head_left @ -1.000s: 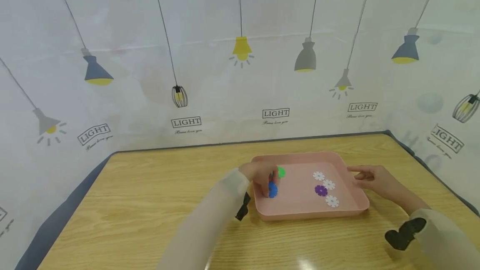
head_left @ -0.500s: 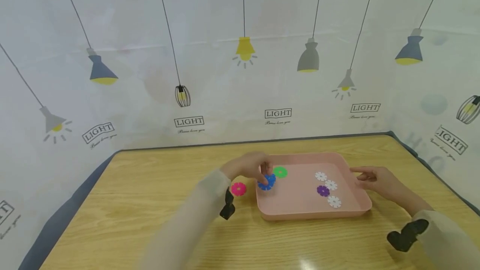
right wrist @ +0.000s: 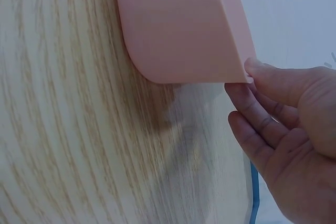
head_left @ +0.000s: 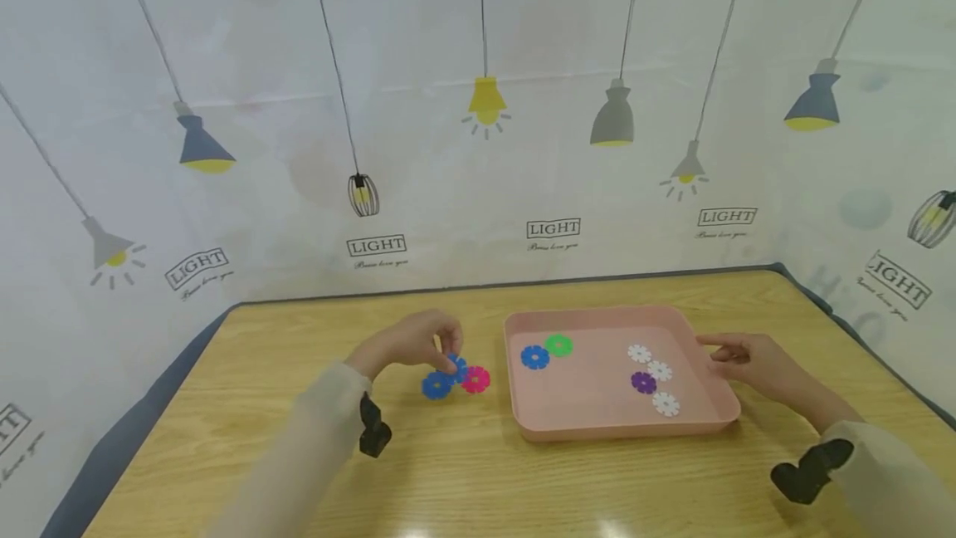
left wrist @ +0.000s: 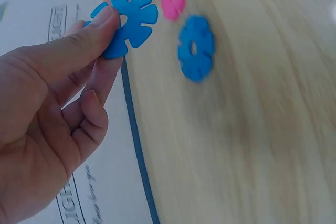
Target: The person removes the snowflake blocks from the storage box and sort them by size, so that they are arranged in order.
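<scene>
My left hand [head_left: 412, 342] pinches a blue flower-shaped plastic disc [left wrist: 137, 15] between thumb and fingers, above the table left of the pink tray [head_left: 582, 393]. Below it on the wood lie another blue disc [head_left: 436, 386] and a magenta disc [head_left: 476, 379]; the held one overlaps both in the head view. My right hand [head_left: 753, 360] holds the tray's right side, thumb on the rim and fingers outside, as the right wrist view shows. Inside the tray, a blue disc [head_left: 534, 357] and a green disc [head_left: 558, 345] lie at the left, with a purple disc [head_left: 644, 383] at the right.
Several white discs [head_left: 666, 404] lie around the purple one in the tray. The wooden table [head_left: 299, 355] is backed by a pale wall covering [head_left: 448, 156] printed with lamps. Black wrist cameras [head_left: 810, 471] sit at both cuffs.
My left hand has moved from the tray's left end out over the table with a blue disc. The blue and magenta discs on the table have come into view. My right hand stays at the tray.
</scene>
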A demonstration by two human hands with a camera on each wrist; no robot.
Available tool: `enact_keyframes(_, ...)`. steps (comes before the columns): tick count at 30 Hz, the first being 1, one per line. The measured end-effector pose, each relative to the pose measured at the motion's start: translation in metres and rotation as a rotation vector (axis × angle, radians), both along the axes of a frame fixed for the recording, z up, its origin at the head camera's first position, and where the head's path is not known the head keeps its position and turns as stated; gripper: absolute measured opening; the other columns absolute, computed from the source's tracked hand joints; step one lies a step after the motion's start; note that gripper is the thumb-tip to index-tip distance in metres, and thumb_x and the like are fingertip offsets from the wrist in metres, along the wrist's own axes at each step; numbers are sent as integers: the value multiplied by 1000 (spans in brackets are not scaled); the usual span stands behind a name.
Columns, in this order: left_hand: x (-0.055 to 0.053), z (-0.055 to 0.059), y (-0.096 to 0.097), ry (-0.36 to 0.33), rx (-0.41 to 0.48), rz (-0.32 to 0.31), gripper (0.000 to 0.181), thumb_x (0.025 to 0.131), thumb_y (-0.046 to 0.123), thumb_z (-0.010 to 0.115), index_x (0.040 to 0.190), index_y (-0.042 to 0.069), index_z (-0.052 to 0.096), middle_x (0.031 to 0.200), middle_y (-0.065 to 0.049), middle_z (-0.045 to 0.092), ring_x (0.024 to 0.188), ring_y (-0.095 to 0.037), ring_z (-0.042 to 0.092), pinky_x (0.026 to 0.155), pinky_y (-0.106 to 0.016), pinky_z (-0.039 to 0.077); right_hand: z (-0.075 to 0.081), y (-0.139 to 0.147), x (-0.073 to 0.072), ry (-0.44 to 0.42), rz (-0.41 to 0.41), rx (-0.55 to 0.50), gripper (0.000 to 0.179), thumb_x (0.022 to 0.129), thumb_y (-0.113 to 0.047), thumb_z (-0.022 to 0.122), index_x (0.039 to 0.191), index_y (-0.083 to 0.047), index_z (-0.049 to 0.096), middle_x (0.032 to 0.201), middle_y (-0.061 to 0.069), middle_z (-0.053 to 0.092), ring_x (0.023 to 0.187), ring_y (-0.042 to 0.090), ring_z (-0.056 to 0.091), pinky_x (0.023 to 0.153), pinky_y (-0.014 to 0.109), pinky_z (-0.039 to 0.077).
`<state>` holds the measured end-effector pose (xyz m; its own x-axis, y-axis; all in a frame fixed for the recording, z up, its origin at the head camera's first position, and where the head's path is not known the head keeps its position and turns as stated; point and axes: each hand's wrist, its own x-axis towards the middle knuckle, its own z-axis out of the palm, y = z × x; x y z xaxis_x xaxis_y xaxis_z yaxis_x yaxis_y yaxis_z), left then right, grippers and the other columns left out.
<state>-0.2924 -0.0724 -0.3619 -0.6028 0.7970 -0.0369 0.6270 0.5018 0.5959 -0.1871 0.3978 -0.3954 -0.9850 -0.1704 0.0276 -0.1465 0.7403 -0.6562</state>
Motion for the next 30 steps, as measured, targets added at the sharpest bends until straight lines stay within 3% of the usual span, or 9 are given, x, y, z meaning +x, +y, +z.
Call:
enact_keyframes(7, 1, -10, -44, -44, 16, 69, 19, 73, 4, 76, 78, 3, 58, 73, 1, 56, 68, -11, 52, 65, -27, 45, 1, 1, 1, 12, -3, 10, 46, 87, -10, 62, 125, 9, 48, 100, 22, 62, 89, 31, 60, 68, 33, 52)
enact_keyframes(12, 4, -19, -62, -53, -6, 137, 19, 73, 7, 76, 78, 2, 58, 73, 0, 56, 69, -12, 50, 64, -27, 44, 1, 1, 1, 0, -1, 7, 46, 87, -9, 62, 126, 9, 48, 101, 23, 62, 88, 30, 60, 68, 32, 52)
enact_keyframes(18, 4, -31, -69, -87, 7, 246, 21, 70, 8, 78, 79, 4, 60, 73, -1, 55, 69, -15, 49, 64, -29, 43, 0, 1, 0, -7, -4, 6, 46, 87, -9, 62, 126, 10, 47, 102, 24, 61, 89, 31, 60, 68, 33, 52)
enact_keyframes(30, 5, -41, -73, -126, 6, 299, 19, 71, 9, 78, 82, 2, 64, 72, -1, 57, 66, -14, 51, 62, -29, 45, -2, -1, 0, 5, 2, 7, 46, 87, -9, 62, 126, 10, 47, 101, 24, 62, 89, 31, 60, 68, 33, 52)
